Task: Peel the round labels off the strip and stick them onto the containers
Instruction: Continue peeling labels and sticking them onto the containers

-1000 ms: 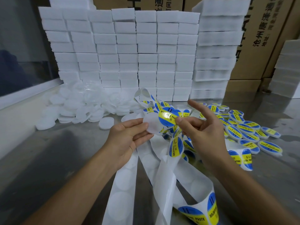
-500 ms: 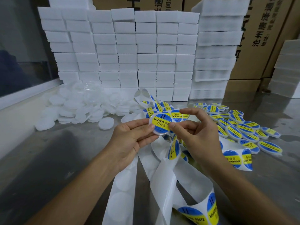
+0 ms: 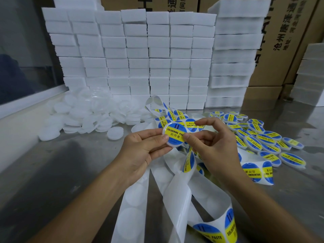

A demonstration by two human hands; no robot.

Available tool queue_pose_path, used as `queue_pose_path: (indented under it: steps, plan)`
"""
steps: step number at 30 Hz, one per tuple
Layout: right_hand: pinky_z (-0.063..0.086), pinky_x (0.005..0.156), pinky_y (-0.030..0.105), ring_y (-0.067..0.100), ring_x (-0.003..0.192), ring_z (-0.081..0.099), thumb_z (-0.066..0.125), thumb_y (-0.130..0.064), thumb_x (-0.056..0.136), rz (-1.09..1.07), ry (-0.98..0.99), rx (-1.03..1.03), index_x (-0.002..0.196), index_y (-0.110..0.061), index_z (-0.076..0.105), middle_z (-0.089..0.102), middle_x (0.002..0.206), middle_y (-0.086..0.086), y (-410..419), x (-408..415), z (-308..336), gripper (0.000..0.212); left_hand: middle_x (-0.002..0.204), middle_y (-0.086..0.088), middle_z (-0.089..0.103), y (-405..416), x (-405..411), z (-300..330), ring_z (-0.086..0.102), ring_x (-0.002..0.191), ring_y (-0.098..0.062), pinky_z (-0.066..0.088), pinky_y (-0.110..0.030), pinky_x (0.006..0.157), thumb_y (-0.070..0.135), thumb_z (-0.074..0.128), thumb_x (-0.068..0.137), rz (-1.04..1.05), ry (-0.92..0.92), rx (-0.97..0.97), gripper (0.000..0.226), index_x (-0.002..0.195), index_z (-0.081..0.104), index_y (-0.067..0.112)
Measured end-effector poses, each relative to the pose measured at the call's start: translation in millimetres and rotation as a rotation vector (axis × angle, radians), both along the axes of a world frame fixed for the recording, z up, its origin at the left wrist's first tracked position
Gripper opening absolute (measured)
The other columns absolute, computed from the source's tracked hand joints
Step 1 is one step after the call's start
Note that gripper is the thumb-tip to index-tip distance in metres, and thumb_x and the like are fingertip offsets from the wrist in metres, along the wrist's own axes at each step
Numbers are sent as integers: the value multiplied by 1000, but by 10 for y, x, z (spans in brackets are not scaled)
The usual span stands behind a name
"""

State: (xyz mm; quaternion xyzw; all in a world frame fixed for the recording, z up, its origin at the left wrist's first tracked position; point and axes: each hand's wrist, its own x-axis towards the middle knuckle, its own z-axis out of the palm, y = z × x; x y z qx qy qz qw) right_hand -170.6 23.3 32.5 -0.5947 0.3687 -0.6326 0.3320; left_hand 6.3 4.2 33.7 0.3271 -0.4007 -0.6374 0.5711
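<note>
Pressing label (image 3: 175, 133) onto container (image 3: 172, 144): left hand (image 3: 145, 148) grips it, right hand (image 3: 210, 146) thumb smooths; next, probably set among labelled containers (image 3: 263, 139).

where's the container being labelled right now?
Head view, centre: the container is held above the table between the left hand and right hand, over the label strip.

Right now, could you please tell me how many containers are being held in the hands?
1: a labelled container, gripped by the left hand and pinched at its right edge by the right hand.
</note>
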Motion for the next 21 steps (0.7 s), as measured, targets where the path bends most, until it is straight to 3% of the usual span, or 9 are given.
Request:
queue_pose_path:
  steps: [11,15,21]
  plan:
    - [52,57,19,20,61,69,78,-4,80,-24,74,-34,97,-15,60,72,70,9,-1,8,-22,27,89,-15,75,22,-12,-13,74,82,-28,59,-27,64,12,78,56,85,-156,-91,42,95,69,2]
    - [50,56,19,15,56,64,79,-5,79,-30,83,-38,94,-14,60,71,68,10,-13,12,-33,26,86,-14,76,40,-30,-19,74,81,-28,60,-28,67,14,79,57,128,-216,-157,36,91,70,8]
    - [49,54,15,12,57,67,79,-7,79,-38,49,-13,93,-9,60,72,67,7,-34,-5,-47,24,85,-13,76,60,-39,-8,74,82,-28,61,-32,74,-3,77,71,178,-295,-244,21,85,73,13]
